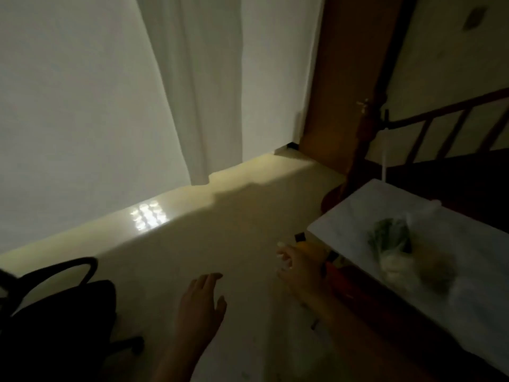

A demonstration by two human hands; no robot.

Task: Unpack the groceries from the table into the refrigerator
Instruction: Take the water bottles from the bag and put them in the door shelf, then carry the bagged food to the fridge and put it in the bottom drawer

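The room is dim and the view is blurred. My right hand (296,270) is low beside the white table (347,216), curled around two black-capped bottles, a yellow one (304,246) and a red one (340,278). My left hand (202,301) hovers over the floor with its fingers spread and nothing in it. On the table lies a clear plastic bag with green leafy vegetables (391,239) and pale round items (396,267). No refrigerator is in view.
A black office chair (55,312) stands at lower left. White curtains (192,92) hang ahead, above a pale glossy floor (220,230). A brown wooden door (347,78) and a dark wooden railing (440,117) are at the right, behind the table.
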